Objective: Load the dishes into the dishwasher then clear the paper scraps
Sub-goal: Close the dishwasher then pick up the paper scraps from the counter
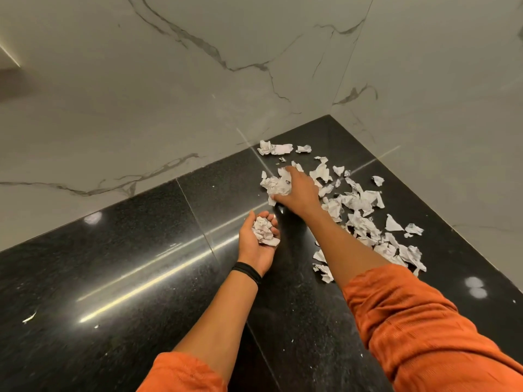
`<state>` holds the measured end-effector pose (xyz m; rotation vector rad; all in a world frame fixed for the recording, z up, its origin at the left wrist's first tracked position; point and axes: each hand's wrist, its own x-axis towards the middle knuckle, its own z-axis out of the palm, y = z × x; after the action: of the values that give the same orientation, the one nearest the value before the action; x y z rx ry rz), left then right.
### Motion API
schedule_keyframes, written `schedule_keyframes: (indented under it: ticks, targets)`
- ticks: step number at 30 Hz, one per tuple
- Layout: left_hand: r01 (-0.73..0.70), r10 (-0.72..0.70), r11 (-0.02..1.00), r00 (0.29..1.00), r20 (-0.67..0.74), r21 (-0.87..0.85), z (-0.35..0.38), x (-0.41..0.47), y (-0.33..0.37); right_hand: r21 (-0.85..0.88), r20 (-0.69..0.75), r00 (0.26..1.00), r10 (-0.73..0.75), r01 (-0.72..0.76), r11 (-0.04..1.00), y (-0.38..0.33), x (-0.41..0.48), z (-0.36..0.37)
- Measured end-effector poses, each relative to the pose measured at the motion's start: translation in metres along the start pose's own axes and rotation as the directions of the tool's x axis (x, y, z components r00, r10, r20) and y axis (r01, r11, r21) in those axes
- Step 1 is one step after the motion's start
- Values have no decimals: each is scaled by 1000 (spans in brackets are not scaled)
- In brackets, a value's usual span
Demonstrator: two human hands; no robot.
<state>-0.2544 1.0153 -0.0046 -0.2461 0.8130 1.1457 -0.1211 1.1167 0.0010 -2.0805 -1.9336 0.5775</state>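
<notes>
- Currently both hands are over the black stone bench [127, 250], working towards its far right corner, where the two marble walls [141, 94] meet.
- Left hand [256, 247]: palm up, just above the bench near the middle. Its fingers [261, 215] are curled loosely round a crumpled paper wad [264, 232] that sits in the palm. There is a black wristband [247, 271] on that wrist.
- Right hand [297, 193]: reached further out, palm down. Its fingers [291, 172] are bent over a clump of scraps [276, 186], with the thumb closing in from the near side, so it grips the clump. The clump touches or sits just above the bench; I can't tell which.
- Paper scraps [362, 202]: torn, crumpled white bits with faint print. They are spread loosely on the bench from the far corner down along the right edge, mostly to the right of the right arm. A few pieces [276, 148] lie close to the back wall, and some [322, 270] sit beside the right forearm.
- One small white sliver [29, 316] lies alone near the left edge, well apart from the rest. Tiny white flecks [291, 341] dot the bench towards the front.
- Orange sleeves are pushed up on both arms, right [424, 321] and left [181, 374].
- The bench surface is glossy and shows light streaks and spot reflections.
</notes>
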Motion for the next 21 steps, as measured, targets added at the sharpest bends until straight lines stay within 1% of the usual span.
schedule_keyframes:
  ticks: [3,6,11,14,17,18,21]
  targets:
    - [-1,1,1000,1000,7,12,-2,1,-2,1,-77,996,-37,37,999,4,-12,-3]
    - [1,-1,1000,1000,15,26,0,-2,-5,72,-93,996,-16,22,997,8,-25,-15]
    - [-13,13,999,1000,-5,35,5,-15,-9,150,-114,992,-49,66,986,4,-54,-46]
    - [-16,16,1000,1000,19,22,6,-26,-10,256,-53,992,-118,127,958,-4,-77,-66]
    - [14,-13,1000,996,83,-10,5,-36,-11,366,89,965,-245,197,909,-16,-107,-82]
    - [23,-21,1000,993,114,-16,4,-38,-13,375,150,948,-280,207,904,-20,-116,-83]
    - [67,-71,997,983,167,30,-1,-47,-16,358,305,899,-315,199,912,-24,-134,-75]
